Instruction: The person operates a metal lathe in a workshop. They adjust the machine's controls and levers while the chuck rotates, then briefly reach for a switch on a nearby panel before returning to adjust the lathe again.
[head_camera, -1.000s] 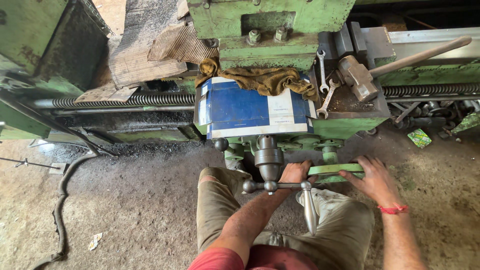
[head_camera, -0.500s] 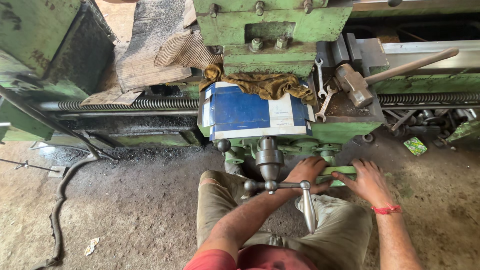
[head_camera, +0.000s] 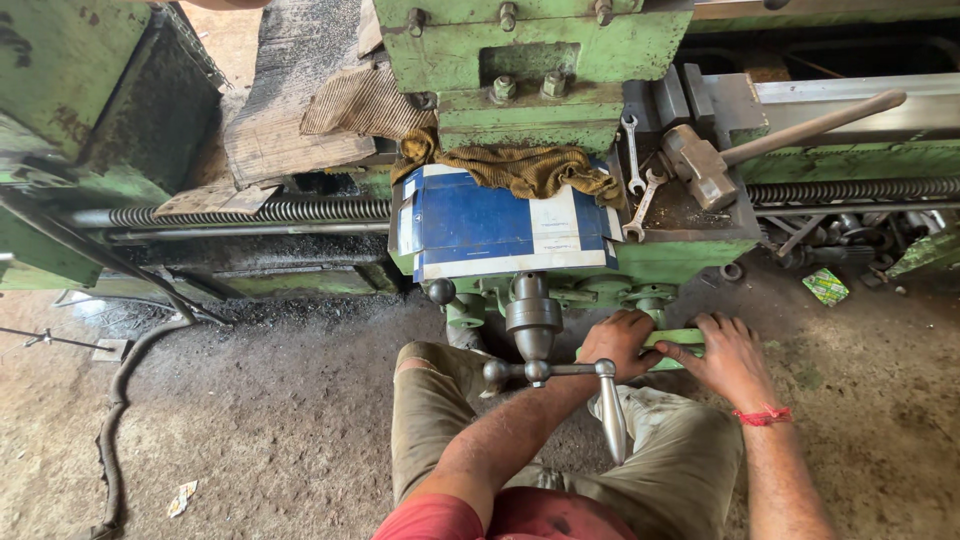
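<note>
Both hands, left hand (head_camera: 622, 345) and right hand (head_camera: 727, 352), have fingers curled around the green part (head_camera: 672, 339) at 3 o'clock of the crank handle (head_camera: 560, 372); I'd keep it level and the grip even.

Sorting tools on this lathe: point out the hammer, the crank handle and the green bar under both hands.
hammer (head_camera: 697, 160), head view, on its steel head.
crank handle (head_camera: 612, 412), head view, on its tapered grip.
green bar (head_camera: 672, 338), head view, on the stretch between the hands.

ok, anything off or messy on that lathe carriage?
Yes. A blue and white carton and a crumpled brown rag lie on the carriage. Two spanners and a hammer lie loose beside them. A green wrapper lies on the floor. Both hands, left and right, hold a green part at the apron.
</note>
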